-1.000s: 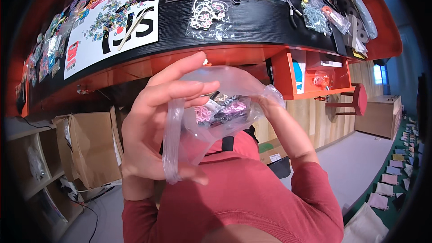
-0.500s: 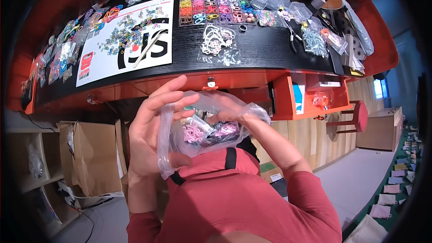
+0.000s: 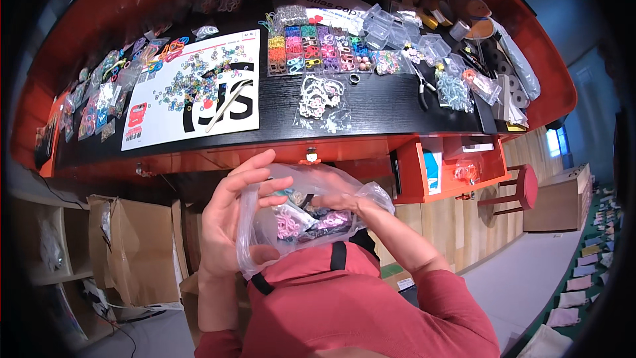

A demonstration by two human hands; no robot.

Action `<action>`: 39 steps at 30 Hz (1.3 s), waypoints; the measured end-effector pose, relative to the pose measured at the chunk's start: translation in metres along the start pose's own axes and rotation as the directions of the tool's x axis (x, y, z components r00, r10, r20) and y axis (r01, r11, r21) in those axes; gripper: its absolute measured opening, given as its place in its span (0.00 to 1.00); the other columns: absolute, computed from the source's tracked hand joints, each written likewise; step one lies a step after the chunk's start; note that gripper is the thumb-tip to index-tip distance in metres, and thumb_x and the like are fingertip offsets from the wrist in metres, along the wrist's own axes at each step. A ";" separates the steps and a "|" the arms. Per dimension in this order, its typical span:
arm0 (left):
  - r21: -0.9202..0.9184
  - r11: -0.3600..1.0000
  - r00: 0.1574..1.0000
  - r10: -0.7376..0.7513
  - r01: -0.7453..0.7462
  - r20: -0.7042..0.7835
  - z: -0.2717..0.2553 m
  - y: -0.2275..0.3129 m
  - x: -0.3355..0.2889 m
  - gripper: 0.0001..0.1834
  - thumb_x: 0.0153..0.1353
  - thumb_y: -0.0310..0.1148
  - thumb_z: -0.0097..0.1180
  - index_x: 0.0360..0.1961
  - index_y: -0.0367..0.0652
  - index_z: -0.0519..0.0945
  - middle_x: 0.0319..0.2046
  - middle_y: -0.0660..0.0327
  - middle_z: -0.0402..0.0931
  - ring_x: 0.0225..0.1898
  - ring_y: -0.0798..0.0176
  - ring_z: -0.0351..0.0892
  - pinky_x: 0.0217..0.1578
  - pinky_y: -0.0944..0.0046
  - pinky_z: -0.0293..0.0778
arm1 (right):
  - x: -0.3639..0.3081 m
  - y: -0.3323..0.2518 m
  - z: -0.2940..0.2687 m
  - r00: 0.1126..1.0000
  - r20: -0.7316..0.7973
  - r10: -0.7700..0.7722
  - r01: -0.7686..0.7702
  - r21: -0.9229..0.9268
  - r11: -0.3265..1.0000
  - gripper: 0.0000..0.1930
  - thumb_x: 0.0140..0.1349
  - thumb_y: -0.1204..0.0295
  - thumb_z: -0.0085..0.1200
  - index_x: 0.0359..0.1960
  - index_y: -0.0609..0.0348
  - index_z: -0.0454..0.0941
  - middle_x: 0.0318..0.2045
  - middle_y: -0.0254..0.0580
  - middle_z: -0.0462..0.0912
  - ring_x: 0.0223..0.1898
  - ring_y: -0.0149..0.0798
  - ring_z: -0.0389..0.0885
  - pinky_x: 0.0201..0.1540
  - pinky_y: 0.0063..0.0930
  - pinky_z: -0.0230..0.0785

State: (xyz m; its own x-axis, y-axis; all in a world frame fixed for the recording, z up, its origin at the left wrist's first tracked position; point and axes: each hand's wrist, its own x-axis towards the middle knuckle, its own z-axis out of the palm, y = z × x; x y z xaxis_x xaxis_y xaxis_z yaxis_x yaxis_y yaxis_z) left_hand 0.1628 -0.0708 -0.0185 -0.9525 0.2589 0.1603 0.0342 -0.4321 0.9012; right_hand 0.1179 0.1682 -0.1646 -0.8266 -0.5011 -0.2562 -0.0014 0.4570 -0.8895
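Observation:
A clear plastic bag (image 3: 377, 193) is held at my lap, its mouth facing up. My left hand (image 3: 222, 225) holds the bag's left side, fingers spread and the thumb showing through the film. Inside the bag, my right hand (image 3: 351, 203) reaches among small packets, with its fingertips partly hidden. One packet of pink pieces (image 3: 289, 227) lies on the left in the bag, and another pink packet (image 3: 336, 220) lies under my right hand. Whether my right fingers grip anything cannot be made out.
Beyond the bag stands a black-topped desk (image 3: 391, 103) with a red edge. On it are a white sheet (image 3: 149, 122) of scattered small rings, a divided box of colourful clips (image 3: 311, 46) and pliers (image 3: 424, 89). An open red drawer (image 3: 414, 172) juts out at right.
The view has shifted, so the desk and bag sit lower in the picture. My right hand has moved slightly among the packets; my left still holds the bag's side.

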 end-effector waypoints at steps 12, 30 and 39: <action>0.055 0.998 0.999 -0.014 0.017 -0.041 -0.019 -0.005 0.023 0.57 0.33 0.46 0.84 0.63 0.32 0.68 0.70 0.41 0.57 0.61 0.49 0.75 0.57 0.57 0.74 | -0.012 0.010 -0.003 0.975 -0.210 -0.073 0.074 -0.002 0.997 0.28 0.53 0.72 0.57 0.59 0.60 0.72 0.49 0.53 0.80 0.52 0.45 0.80 0.57 0.34 0.71; 0.152 0.986 0.997 -0.074 0.075 -0.014 -0.021 -0.010 0.033 0.63 0.32 0.55 0.82 0.65 0.30 0.65 0.69 0.36 0.56 0.59 0.46 0.76 0.57 0.58 0.74 | -0.028 0.006 -0.032 0.996 0.055 0.073 -0.087 0.811 0.579 0.37 0.47 0.83 0.58 0.65 0.62 0.70 0.62 0.40 0.76 0.62 0.36 0.74 0.65 0.30 0.66; 0.088 0.994 0.998 -0.063 0.060 0.029 -0.026 -0.016 0.036 0.54 0.38 0.42 0.83 0.65 0.34 0.67 0.70 0.45 0.58 0.63 0.49 0.72 0.60 0.53 0.70 | -0.042 0.027 -0.030 0.982 0.182 0.049 -0.188 0.915 0.358 0.32 0.45 0.79 0.62 0.58 0.70 0.72 0.51 0.49 0.82 0.53 0.42 0.82 0.60 0.35 0.72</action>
State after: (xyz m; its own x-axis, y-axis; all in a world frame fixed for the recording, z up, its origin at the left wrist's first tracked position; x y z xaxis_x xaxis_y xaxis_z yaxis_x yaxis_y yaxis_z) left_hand 0.1196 -0.0771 -0.0378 -0.9436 0.3104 0.1151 0.0035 -0.3383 0.9410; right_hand 0.1358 0.2230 -0.1663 -0.7091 -0.6040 -0.3638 0.6693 -0.4145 -0.6166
